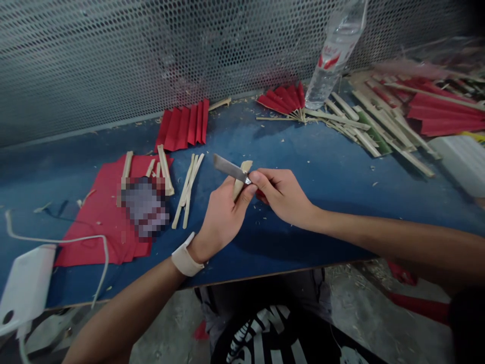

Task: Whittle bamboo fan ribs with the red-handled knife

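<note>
Gripping a short bamboo slat (242,177) upright, the left hand (222,217) is closed round its lower part, thumb pressed against the face. The right hand (284,194) is clamped on the handle of a knife (227,167), forefinger laid along the back, and the blade lies across the top of the slat, pointing left. Slat and knife hang over the blue table (333,167), to the right of the flat red paper sheet (98,222) and well apart from it.

By the look of it, the step in hand is paring or trimming the end of the slat. The blade sits close to the left thumb, so any further stroke calls for a firm hold low on the bamboo, a shallow cut along the grain, and an edge steered away from the fingers.

Loose slats (187,189) lie between the red paper sheet and the hands, and a few more (165,177) rest on the sheet's far edge. Just behind the sheet is a pleated red leaf (184,125). Far to its right, by the mesh wall, stand a water bottle (333,55) and a half-opened fan (284,98). At the sheet's near-left corner sits a white power bank (26,285) with its cable.
</note>
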The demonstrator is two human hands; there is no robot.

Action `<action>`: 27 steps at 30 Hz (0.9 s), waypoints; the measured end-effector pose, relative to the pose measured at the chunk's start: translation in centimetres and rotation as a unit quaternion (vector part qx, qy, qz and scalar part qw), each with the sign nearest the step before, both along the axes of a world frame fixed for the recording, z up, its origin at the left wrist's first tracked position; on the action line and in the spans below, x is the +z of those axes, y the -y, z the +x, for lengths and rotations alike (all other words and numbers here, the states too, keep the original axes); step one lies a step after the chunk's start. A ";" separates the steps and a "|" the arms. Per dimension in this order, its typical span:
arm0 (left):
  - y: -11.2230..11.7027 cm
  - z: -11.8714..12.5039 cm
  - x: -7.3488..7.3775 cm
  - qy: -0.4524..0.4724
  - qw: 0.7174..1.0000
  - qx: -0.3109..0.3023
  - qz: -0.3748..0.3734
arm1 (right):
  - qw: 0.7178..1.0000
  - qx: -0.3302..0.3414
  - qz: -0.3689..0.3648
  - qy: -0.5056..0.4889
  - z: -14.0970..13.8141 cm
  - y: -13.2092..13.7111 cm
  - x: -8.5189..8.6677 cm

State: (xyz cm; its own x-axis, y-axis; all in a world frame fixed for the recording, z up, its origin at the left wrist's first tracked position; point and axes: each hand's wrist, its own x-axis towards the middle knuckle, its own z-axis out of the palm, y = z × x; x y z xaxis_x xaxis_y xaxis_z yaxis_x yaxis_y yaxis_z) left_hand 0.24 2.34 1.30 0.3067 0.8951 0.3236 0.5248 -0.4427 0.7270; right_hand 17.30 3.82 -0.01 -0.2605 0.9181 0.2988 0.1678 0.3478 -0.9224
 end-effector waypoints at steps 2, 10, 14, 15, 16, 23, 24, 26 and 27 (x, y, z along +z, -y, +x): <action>-0.2 -0.2 0.0 -0.002 1.000 -0.009 -0.001 | 1.000 0.003 0.010 0.016 0.1 -0.2 0.1; 0.2 0.1 -0.3 0.003 1.000 0.017 0.006 | 1.000 -0.022 -0.016 -0.007 -0.5 0.2 0.0; 0.2 0.3 -0.1 0.001 0.999 0.037 -0.016 | 0.999 -0.024 -0.024 -0.026 -0.8 0.3 -0.2; 0.2 0.3 0.0 0.002 0.999 0.041 -0.022 | 0.999 -0.025 -0.028 -0.031 -0.8 0.3 -0.2; 0.1 0.4 0.1 0.004 0.999 0.045 -0.026 | 0.999 -0.025 -0.033 -0.035 -0.8 0.2 -0.2; -0.5 -0.4 0.3 -0.022 0.999 0.011 -0.041 | 0.996 0.003 0.030 0.086 0.5 -1.0 0.4; -0.5 -0.5 0.3 -0.023 0.999 0.004 -0.048 | 0.992 0.007 0.050 0.114 0.8 -1.1 0.5; -0.5 -0.7 0.1 -0.019 0.998 -0.003 -0.063 | 0.985 0.013 0.078 0.152 1.3 -1.4 0.7; -0.4 -0.8 0.0 -0.016 0.998 -0.002 -0.068 | 0.983 0.013 0.084 0.164 1.5 -1.4 0.7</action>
